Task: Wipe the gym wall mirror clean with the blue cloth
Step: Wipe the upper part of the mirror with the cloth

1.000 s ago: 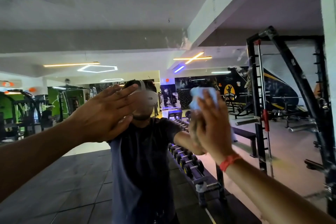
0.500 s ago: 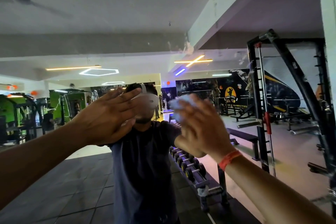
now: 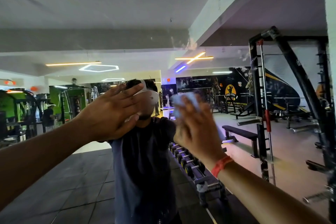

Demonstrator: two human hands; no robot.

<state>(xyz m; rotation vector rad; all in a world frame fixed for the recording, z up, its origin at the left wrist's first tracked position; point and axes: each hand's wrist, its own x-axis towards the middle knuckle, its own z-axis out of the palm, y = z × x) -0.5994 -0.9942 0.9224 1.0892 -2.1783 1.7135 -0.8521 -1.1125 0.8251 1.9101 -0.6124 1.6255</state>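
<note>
While the wipe is mid-stroke, so the right side is a bit blurry, here's the rundown:

Mirror (image 3: 236,23): fills basically the whole view; the gym and the person's own reflection show in it. Smudgy white specks sit up near the reflected beam, so that patch looks not yet done.

Right hand (image 3: 197,131): fingers spread and pressed flat over the cloth, pinning it against the glass. Flat palm makes sense, more cloth contact per swipe. Orange band on the wrist.

Cloth (image 3: 185,99): pale blue, bunched, poking out above the right fingertips, on the glass at about head height, just right of the reflected head.

Left hand (image 3: 112,112): relaxed, fingers straight, holding nothing. It looks like it's resting on or right at the glass, can't tell for sure if it touches. Probably a brace for leaning in.

Reflected stuff: dumbbell rack (image 3: 192,167) down low, bench (image 3: 240,132) and a black rack frame (image 3: 260,114) off to the right.

Progress guess: middle of the job; the centre is getting worked, and the upper specks will need a higher reach.

Risk: the bare left palm could leave fresh prints on the glass.
</note>
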